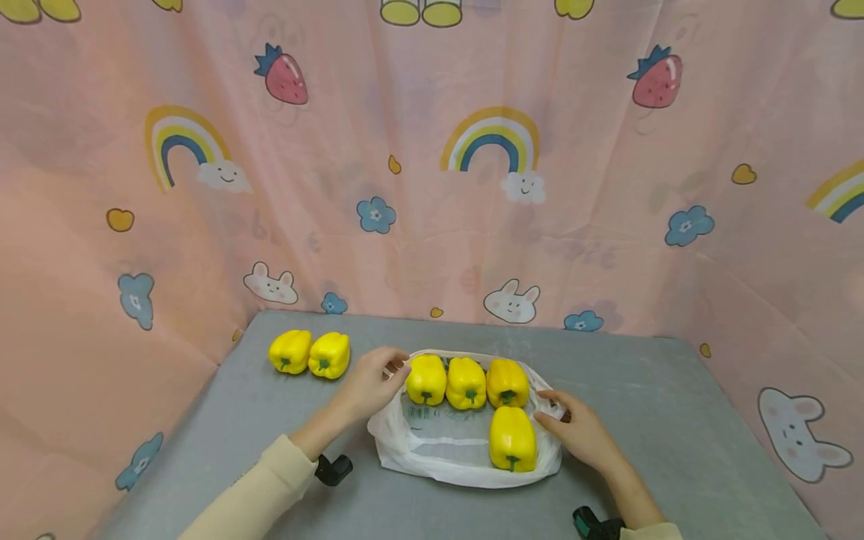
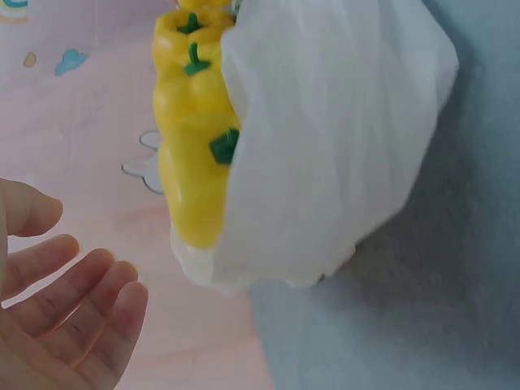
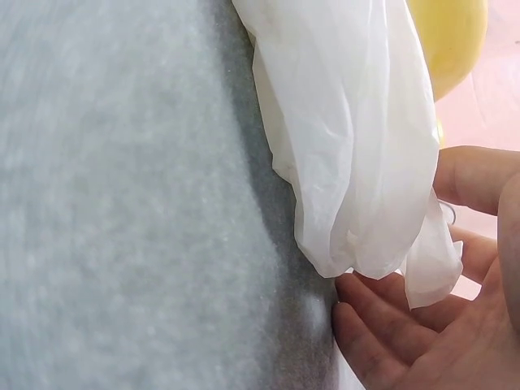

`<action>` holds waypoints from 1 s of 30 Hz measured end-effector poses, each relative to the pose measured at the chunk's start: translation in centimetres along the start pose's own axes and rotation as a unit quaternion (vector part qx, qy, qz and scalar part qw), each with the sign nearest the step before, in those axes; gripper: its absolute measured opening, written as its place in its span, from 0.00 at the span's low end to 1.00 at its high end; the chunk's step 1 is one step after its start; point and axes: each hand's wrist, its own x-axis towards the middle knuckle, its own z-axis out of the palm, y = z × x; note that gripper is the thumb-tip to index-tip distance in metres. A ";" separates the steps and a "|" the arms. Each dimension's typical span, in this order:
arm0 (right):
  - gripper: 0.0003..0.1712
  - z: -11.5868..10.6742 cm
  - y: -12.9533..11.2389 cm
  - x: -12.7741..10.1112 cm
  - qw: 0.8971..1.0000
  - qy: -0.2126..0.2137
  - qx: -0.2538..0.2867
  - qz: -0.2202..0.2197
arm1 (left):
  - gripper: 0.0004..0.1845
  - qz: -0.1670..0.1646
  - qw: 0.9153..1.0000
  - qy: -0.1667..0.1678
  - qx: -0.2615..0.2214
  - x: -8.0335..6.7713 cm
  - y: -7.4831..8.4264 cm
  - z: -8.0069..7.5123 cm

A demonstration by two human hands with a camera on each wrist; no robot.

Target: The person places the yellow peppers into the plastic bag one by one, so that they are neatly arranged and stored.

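The thin, limp, slippery plastic bag [image 1: 432,450] with four peppers [image 1: 466,382] is best gripped by its rims: left hand [image 1: 370,384] relaxed, fingers apart, right hand [image 1: 579,431] pinching the right edge.

A white plastic bag [image 1: 445,450] lies flat and open on the grey table, its thin film crumpled at the edges, its far-left rim beside the left hand [image 1: 367,386] and its right edge pinched in the right hand [image 1: 580,435]. Four glossy yellow bell peppers rest on their sides on the bag between the two hands, green stems toward the viewer: three [image 1: 466,382] side by side in a row just right of the left hand's fingers, the fourth [image 1: 513,439] nearer the viewer, just left of the right hand. Two more yellow peppers [image 1: 310,352] lie together on the bare table, left of the left hand.
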 end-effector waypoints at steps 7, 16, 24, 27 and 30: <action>0.30 0.0 -0.1 0.0 1.000 0.005 0.003 0.006 | 0.11 -0.025 0.999 0.016 0.040 -0.2 -1.7 -1.3; 0.30 0.1 0.0 0.0 1.000 0.006 0.004 0.007 | 0.12 -0.040 0.996 0.041 0.066 -0.3 -3.8 -2.8; 0.31 0.1 0.0 -0.1 1.000 0.005 0.003 0.000 | 0.13 -0.070 0.994 0.068 0.056 -0.6 -5.3 -4.1; 0.31 0.0 -0.2 -0.2 1.000 0.004 0.003 -0.002 | 0.14 -0.081 0.993 0.074 0.052 -0.6 -5.8 -4.6; 0.31 0.0 -0.2 -0.2 1.000 0.005 0.003 -0.001 | 0.15 -0.095 0.991 0.078 0.058 -0.6 -6.3 -5.1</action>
